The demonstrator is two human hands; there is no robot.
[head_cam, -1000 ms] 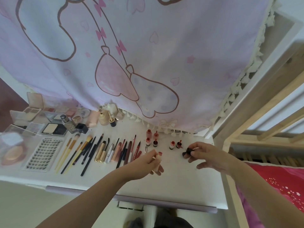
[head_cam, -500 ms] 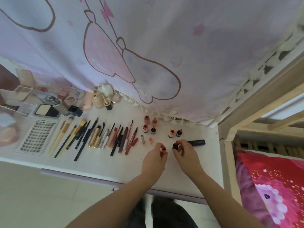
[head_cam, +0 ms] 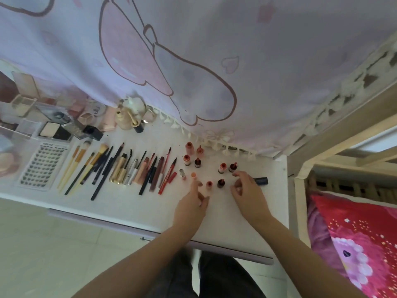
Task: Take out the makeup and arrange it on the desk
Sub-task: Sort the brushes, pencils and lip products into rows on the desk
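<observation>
**A:** Two little bottles stand upright right between the hands, a pale one with an orange cap [head_cam: 209, 185] and a dark one [head_cam: 220, 183]. Nothing's holding either of them. The left hand [head_cam: 191, 206] has its fingers loosely curled just beside the orange-capped one, and the right hand [head_cam: 247, 191] hovers with relaxed bent fingers, so both grips are released as far as I can see. The rest of the makeup is already laid out on the white counter [head_cam: 129, 203].

**B:** My guess at the risk: those bottles are narrow, tall and smooth, probably glass or hard plastic. One careless knuckle and they go down like dominoes, since the pair behind [head_cam: 227, 167] sits near. Also the dark tube [head_cam: 261, 180] lies on its side partly behind the right hand. It's round, so it could roll off the counter edge.

**A:** Yeah, and the row of brushes and pencils [head_cam: 120, 168] is all slim round sticks too, lying side by side and touching. Nudge one and the line goes crooked. The lash tray [head_cam: 44, 166] looks flat and stable at least.

**B:** The curtain [head_cam: 214, 61] hangs soft over the back row, could snag something there.
</observation>
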